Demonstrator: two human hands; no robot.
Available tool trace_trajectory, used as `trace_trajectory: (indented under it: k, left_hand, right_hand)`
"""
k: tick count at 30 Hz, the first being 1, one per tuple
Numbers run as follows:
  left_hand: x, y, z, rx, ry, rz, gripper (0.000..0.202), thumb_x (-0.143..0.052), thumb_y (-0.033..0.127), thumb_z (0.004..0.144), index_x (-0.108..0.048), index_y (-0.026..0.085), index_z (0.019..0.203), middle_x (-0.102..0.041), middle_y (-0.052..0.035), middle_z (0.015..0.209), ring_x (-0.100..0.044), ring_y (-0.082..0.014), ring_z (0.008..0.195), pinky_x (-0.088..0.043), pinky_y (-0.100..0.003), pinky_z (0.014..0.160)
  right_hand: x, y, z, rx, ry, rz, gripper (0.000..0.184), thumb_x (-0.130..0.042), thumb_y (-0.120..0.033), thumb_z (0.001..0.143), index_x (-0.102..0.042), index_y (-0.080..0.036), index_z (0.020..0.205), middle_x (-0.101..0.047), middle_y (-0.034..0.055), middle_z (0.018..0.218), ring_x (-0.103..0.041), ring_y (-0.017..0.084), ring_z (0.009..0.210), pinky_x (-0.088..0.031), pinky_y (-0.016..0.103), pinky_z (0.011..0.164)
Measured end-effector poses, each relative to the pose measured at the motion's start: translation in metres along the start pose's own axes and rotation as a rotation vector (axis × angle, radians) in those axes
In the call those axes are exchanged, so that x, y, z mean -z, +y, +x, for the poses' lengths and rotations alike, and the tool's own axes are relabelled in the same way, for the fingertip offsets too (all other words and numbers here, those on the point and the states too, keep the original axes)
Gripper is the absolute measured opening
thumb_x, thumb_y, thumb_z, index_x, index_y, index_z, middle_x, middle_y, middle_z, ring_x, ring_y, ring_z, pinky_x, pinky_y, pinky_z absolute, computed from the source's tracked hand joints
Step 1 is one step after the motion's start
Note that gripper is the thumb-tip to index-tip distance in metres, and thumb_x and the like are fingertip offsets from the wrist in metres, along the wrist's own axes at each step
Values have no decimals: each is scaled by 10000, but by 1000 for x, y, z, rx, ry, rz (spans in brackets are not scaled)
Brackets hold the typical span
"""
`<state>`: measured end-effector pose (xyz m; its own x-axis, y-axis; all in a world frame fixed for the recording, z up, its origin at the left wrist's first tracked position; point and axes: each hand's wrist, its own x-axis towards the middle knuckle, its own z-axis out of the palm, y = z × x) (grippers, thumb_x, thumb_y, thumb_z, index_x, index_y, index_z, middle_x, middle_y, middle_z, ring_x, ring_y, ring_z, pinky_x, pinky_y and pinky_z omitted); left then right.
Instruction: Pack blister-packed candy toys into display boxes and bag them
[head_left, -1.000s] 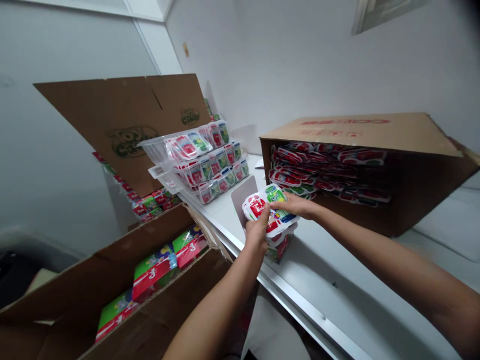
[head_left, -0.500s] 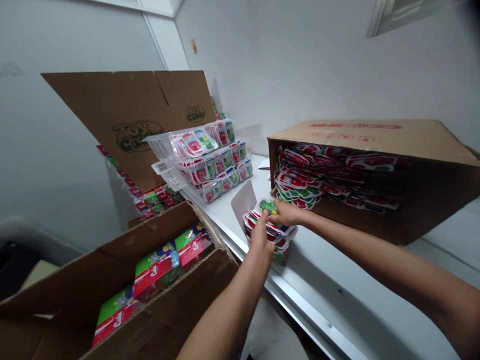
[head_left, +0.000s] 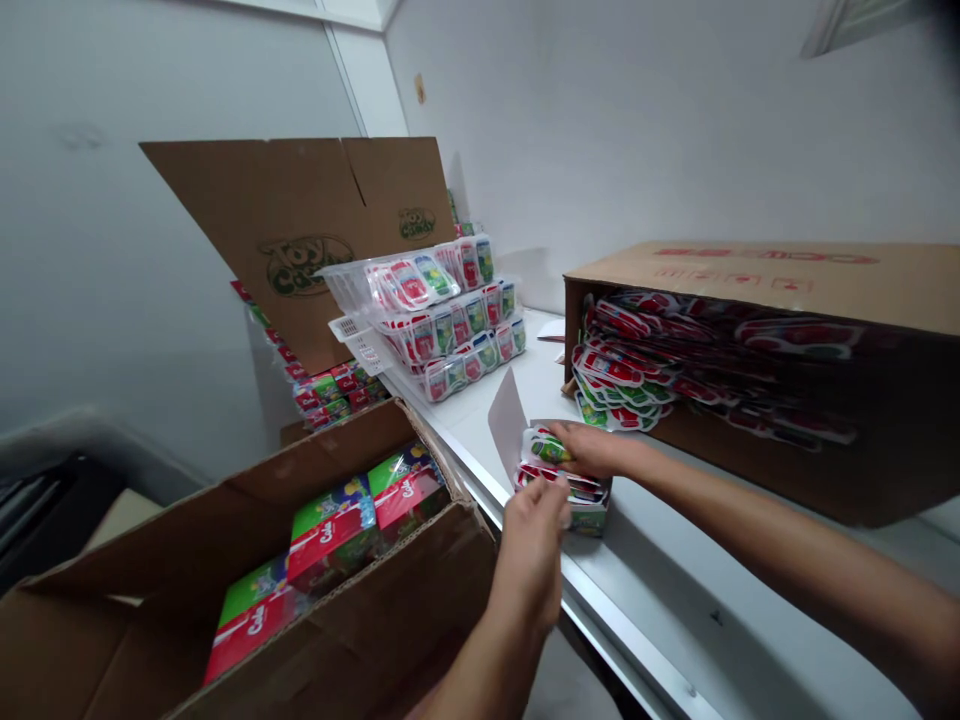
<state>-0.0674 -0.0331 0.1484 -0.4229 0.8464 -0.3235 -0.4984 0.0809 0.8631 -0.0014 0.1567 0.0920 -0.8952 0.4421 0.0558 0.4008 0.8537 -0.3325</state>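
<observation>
A small open display box point(head_left: 591, 517) with its white flap raised stands on the white table, filled with flat red and white sachets point(head_left: 536, 473). My right hand point(head_left: 592, 450) reaches over its far side, closed on a green and white sachet point(head_left: 547, 446) above the others. At the near side of the box is my left hand point(head_left: 536, 515), its fingers curled together at the rim. Whatever lies between those fingers is hidden.
At right, a carton point(head_left: 750, 262) on its side holds many loose sachets. Stacked clear trays point(head_left: 442, 330) of sachets stand at the back. An open carton point(head_left: 420, 590) at left contains red and green boxes point(head_left: 334, 535). A metal edge point(head_left: 622, 635) borders the table.
The sachets that rose above the display box now sit lower inside it. My left hand has drawn back from the green sachet to the near rim. The view has shifted slightly left.
</observation>
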Motion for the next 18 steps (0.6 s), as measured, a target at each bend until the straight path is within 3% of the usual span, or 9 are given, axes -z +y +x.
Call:
trace_trajectory:
  k: [2, 4, 6, 8, 11, 14, 18]
  left_hand:
    - [25, -13, -20, 20, -22, 224, 520, -757, 429, 703, -664, 189, 1155, -605, -151, 1285, -598, -343, 1142, -562, -396, 816]
    - [51, -32, -29, -109, -28, 483, 597, -755, 452, 695, -624, 267, 1248, -385, -91, 1512, -476, -367, 1285, -502, -442, 945]
    - [72, -52, -26, -200, 43, 658, 579, -724, 483, 715, -626, 270, 1245, -362, -86, 1527, -385, -382, 1353, -418, -483, 1039]
    - [83, -68, -14, -262, 158, 697, 606, -644, 522, 777, -567, 219, 1296, -411, -130, 1489, -352, -363, 1377, -335, -485, 1103]
    - [81, -81, 8, -283, 257, 646, 647, -473, 553, 884, -445, 130, 1372, -415, -185, 1474, -336, -323, 1394, -238, -454, 1155]
    - [68, -80, 28, -249, 283, 562, 666, -401, 571, 915, -374, 127, 1412, -368, -185, 1506, -303, -299, 1418, -198, -427, 1169]
    - [53, -64, 59, -357, 312, 383, 809, -620, 570, 808, -300, 178, 1439, -244, -141, 1573, -200, -261, 1465, -164, -345, 1186]
  right_hand:
    - [9, -3, 2, -26, 0, -65, 754, -724, -356, 727, -409, -167, 1384, -637, 175, 1142, -606, 341, 1014, -449, 394, 836]
    - [20, -7, 2, -47, 20, -115, 880, -781, -431, 658, -398, -160, 1404, -601, 209, 1191, -558, 394, 1082, -423, 455, 887]
    - [28, -13, -2, -54, 65, -145, 928, -782, -501, 639, -398, -154, 1409, -557, 222, 1260, -500, 413, 1153, -390, 490, 941]
    - [30, -20, -8, -49, 135, -131, 834, -707, -537, 720, -415, -153, 1401, -521, 211, 1320, -476, 384, 1194, -377, 477, 981]
    - [20, -28, -19, -23, 177, -27, 817, -588, -609, 802, -383, -127, 1429, -456, 211, 1404, -434, 352, 1272, -358, 450, 1039]
    - [5, -23, -24, 4, 36, 55, 944, -556, -690, 781, -314, -99, 1477, -318, 234, 1512, -310, 366, 1386, -300, 477, 1101]
    - [0, -6, -24, 70, -125, 36, 887, -630, -562, 785, -325, -110, 1485, -225, 215, 1558, -219, 345, 1434, -219, 482, 1148]
